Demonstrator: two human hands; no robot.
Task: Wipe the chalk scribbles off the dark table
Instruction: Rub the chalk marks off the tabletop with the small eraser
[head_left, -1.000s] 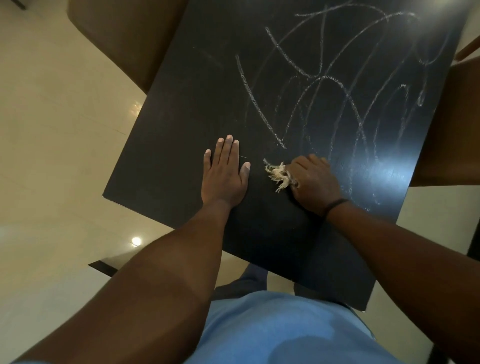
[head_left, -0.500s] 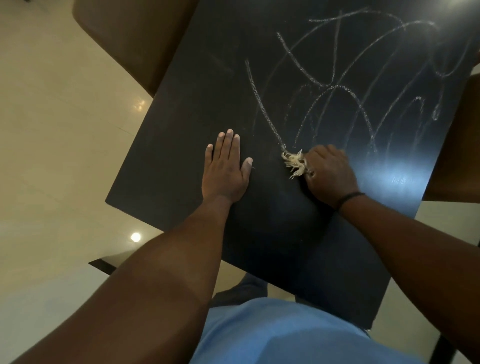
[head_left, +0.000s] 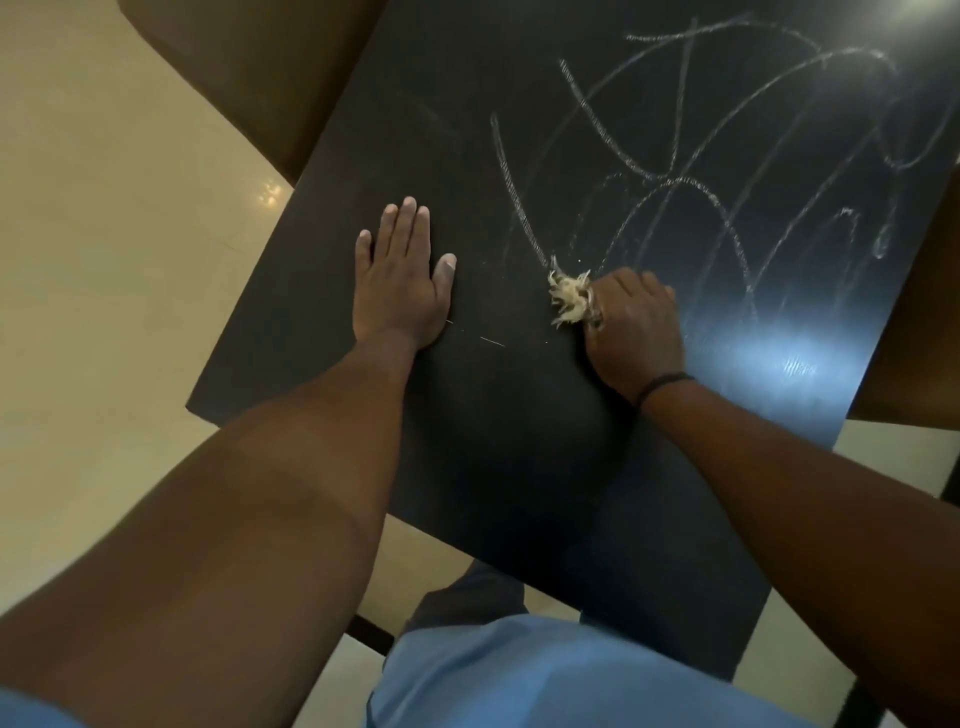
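Head view of a dark table (head_left: 467, 130) during wiping. The right hand (head_left: 636, 332) has its fingers curled tight around a pale, frayed wad of fibre (head_left: 569, 299), only the tuft showing at the thumb side, and presses it onto the table at the near end of the leftmost chalk stroke. The left hand (head_left: 402, 280) lies flat on the table, fingers straight and close together, thumb out, holding nothing; judged, it steadies the table. The chalk scribbles (head_left: 727, 156) cover the far right part of the table: long loops and crossing lines, bright and unbroken from the wad outward to the far edge. The near part of the table, between the two hands and toward the body, carries no chalk lines, only a few pale specks and one thin loose strand (head_left: 492, 341). Judged progress: early; at most the near fringe is cleaned, and almost the whole drawing is left. A blue glare (head_left: 779, 353) lies on the table right of the wrist. Brown chairs (head_left: 249, 67) stand at the far left and right edges. No brand, label or legible writing is visible; the chalk marks form no letters
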